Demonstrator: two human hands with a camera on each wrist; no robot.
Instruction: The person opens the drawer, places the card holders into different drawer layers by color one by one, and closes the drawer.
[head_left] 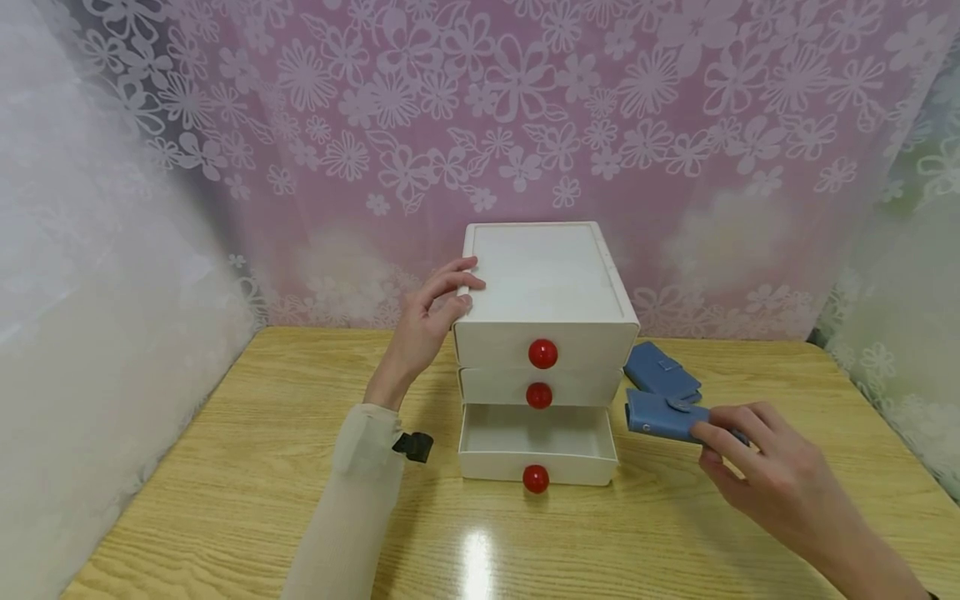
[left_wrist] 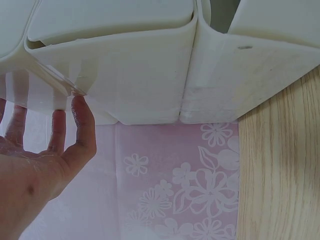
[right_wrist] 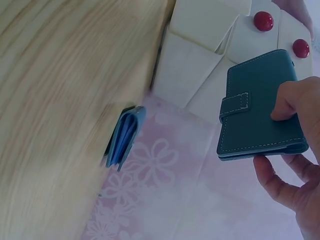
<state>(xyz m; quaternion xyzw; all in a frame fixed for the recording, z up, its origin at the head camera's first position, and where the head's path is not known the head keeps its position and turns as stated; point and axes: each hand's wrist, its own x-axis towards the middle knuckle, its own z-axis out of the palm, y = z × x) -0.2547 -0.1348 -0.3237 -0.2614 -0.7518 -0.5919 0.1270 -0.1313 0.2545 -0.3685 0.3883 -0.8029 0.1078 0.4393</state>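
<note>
Between right-hand fingers (head_left: 723, 437), blue wallet (head_left: 663, 417)

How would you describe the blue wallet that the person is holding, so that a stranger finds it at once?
Start at the white drawer unit on the wooden table, then look just right of its open bottom drawer. The held wallet is pinched by the right hand; the other wallet lies untouched behind it.

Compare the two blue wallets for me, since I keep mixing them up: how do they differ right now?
The blue snap-tab wallet in the right hand is lifted off the wooden table, gripped by that right hand; the other blue wallet lies on the table, untouched. The held one is nearer the camera; the other sits behind it. Both are blue, closed, with strap tabs.
</note>
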